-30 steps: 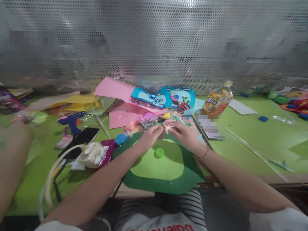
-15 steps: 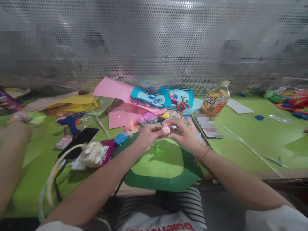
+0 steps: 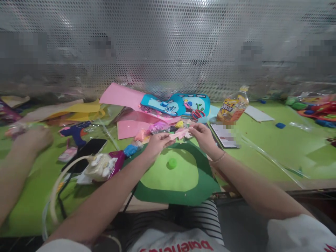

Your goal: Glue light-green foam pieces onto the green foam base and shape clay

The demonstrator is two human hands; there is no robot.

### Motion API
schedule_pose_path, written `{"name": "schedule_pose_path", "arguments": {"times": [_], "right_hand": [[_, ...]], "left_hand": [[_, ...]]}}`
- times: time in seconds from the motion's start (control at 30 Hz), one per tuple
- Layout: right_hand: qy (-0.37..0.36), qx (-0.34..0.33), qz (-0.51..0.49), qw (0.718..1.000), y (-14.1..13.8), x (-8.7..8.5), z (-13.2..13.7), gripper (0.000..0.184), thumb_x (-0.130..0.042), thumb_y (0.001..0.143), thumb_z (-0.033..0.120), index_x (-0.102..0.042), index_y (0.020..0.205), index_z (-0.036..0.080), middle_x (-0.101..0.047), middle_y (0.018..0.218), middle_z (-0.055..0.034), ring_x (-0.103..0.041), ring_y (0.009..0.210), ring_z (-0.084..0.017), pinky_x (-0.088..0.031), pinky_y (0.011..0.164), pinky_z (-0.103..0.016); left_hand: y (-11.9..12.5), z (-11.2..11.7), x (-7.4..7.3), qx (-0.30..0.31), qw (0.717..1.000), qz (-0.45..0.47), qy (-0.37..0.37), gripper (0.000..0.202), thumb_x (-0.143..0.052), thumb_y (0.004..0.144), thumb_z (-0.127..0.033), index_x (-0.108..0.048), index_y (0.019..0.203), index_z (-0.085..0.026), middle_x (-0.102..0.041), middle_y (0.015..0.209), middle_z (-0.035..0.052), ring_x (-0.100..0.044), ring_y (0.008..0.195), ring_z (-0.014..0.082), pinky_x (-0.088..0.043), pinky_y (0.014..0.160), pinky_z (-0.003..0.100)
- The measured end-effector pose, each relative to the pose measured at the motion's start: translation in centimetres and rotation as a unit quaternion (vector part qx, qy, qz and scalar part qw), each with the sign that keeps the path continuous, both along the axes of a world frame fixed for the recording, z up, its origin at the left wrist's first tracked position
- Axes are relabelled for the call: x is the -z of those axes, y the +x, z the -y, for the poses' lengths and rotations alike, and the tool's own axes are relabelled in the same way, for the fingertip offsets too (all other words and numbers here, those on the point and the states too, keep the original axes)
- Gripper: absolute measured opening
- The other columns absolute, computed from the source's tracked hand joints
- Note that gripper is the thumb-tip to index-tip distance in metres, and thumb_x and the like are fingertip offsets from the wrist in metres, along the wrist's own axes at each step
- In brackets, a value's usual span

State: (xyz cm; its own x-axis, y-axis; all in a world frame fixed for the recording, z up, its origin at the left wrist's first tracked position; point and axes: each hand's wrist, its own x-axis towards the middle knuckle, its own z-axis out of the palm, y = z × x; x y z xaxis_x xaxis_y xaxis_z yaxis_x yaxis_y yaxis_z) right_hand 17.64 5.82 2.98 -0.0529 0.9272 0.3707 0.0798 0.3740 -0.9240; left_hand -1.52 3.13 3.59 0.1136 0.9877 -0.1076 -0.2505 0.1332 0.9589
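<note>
A strip of pale pink modelling clay (image 3: 179, 134) is stretched between my two hands, above the back edge of the paper. My left hand (image 3: 159, 142) pinches its left end, and my right hand (image 3: 201, 134) grips the right end with thumb and fingers. Below them lies a dark green paper sheet (image 3: 168, 198) bearing a rounded light green paper piece (image 3: 157, 175). A small bright green clay lump (image 3: 172, 163) sits on the light green piece. Just behind my hands are packets of clay, among them a yellow lump (image 3: 179, 124) and a blue lump (image 3: 130, 150).
Red-handled scissors (image 3: 198, 114) rest by blue paper cut-outs (image 3: 193, 103). On the left are a glue gun (image 3: 75, 133), a phone (image 3: 90, 150) and a white power strip (image 3: 101, 168) with a cable. A bottle (image 3: 233, 106) stands at right. Another person's hand (image 3: 35, 140) is at far left.
My hands have moved apart, drawing the rounded pink clay out into a strip. The green lump now shows fully. At far left, the other person's hand has moved further into view.
</note>
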Motion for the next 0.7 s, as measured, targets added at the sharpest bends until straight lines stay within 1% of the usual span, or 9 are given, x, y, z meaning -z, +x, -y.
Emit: {"name": "schedule_pose_path", "arguments": {"times": [0.07,0.13,0.17,0.23,0.37,0.47,0.53,0.6,0.7], "right_hand": [[0.042,-0.022,0.04,0.998,-0.2,0.2,0.2,0.025,-0.066,0.075,0.038,-0.063,0.093,0.021,-0.062,0.092,-0.0037,-0.058,0.079,-0.015,-0.05,0.072,-0.029],[0.076,-0.056,0.106,0.99,-0.7,0.4,0.7,0.031,-0.068,0.073,0.037,-0.064,0.101,0.022,-0.06,0.107,-0.0073,-0.058,0.092,-0.018,-0.051,0.075,-0.031],[0.086,-0.068,0.133,0.985,-1.0,0.5,1.0,0.031,-0.068,0.073,0.037,-0.065,0.1,0.022,-0.06,0.109,-0.0085,-0.058,0.095,-0.02,-0.051,0.075,-0.031],[0.102,-0.079,0.17,0.977,-1.5,0.7,1.3,0.026,-0.066,0.075,0.038,-0.069,0.095,0.021,-0.063,0.103,-0.009,-0.06,0.093,-0.021,-0.052,0.072,-0.032],[0.166,-0.079,0.208,0.961,-1.7,1.3,1.3,0.023,-0.061,0.08,0.035,-0.071,0.094,0.021,-0.068,0.083,-0.006,-0.062,0.075,-0.019,-0.051,0.067,-0.03],[0.201,-0.073,0.226,0.95,-1.6,1.4,1.4,0.023,-0.06,0.081,0.034,-0.072,0.094,0.02,-0.069,0.075,-0.0045,-0.06,0.065,-0.016,-0.047,0.059,-0.026],[0.177,-0.057,0.224,0.957,-1.5,1.0,1.6,0.022,-0.06,0.08,0.036,-0.073,0.085,0.019,-0.067,0.068,-0.0037,-0.058,0.059,-0.015,-0.044,0.054,-0.025],[0.118,-0.035,0.198,0.972,-1.2,0.3,1.7,0.025,-0.06,0.08,0.038,-0.072,0.078,0.016,-0.065,0.062,-0.0028,-0.056,0.055,-0.014,-0.043,0.05,-0.024],[0.041,-0.013,0.137,0.99,-0.6,-0.7,1.5,0.029,-0.057,0.082,0.04,-0.07,0.081,0.014,-0.065,0.062,-0.0027,-0.057,0.056,-0.013,-0.045,0.052,-0.024]], "left_hand": [[0.1,0.4,-0.4,0.05,0.998,0.04,-0.011,0.019,-0.068,0.068,-0.011,-0.068,0.087,-0.011,-0.07,0.09,0.0072,-0.067,0.083,0.0148,-0.049,0.091,0.032],[0.3,0.9,-0.7,0.111,0.991,0.07,-0.014,0.024,-0.071,0.066,-0.012,-0.069,0.09,-0.012,-0.07,0.095,0.0082,-0.066,0.089,0.0162,-0.048,0.093,0.031],[0.4,1.1,-0.7,0.132,0.988,0.08,-0.016,0.026,-0.072,0.065,-0.014,-0.07,0.09,-0.012,-0.07,0.096,0.0082,-0.065,0.09,0.0163,-0.047,0.093,0.031],[0.6,1.3,-0.6,0.146,0.985,0.089,-0.019,0.029,-0.076,0.063,-0.018,-0.071,0.09,-0.012,-0.07,0.095,0.0078,-0.065,0.089,0.0156,-0.048,0.092,0.029],[0.7,1.0,0.2,0.101,0.994,0.046,-0.005,0.031,-0.079,0.061,-0.029,-0.071,0.084,-0.011,-0.071,0.086,0.0073,-0.066,0.078,0.0149,-0.051,0.084,0.03],[0.6,0.7,0.5,0.059,0.998,-0.011,0.002,0.032,-0.08,0.06,-0.033,-0.07,0.08,-0.01,-0.071,0.075,0.0061,-0.066,0.068,0.0151,-0.053,0.072,0.029],[0.5,0.7,0.3,0.038,0.999,-0.033,0.005,0.029,-0.079,0.061,-0.031,-0.07,0.077,-0.01,-0.07,0.071,0.0053,-0.065,0.063,0.0144,-0.053,0.066,0.027],[0.5,0.7,0.0,0.016,0.999,-0.029,0.006,0.022,-0.078,0.062,-0.026,-0.069,0.075,-0.01,-0.069,0.068,0.0042,-0.064,0.059,0.0128,-0.052,0.065,0.025],[0.4,0.6,-0.5,-0.009,1.0,0.008,-0.005,0.013,-0.074,0.066,-0.017,-0.068,0.075,-0.01,-0.069,0.07,0.0039,-0.065,0.062,0.0118,-0.052,0.07,0.024]]}}
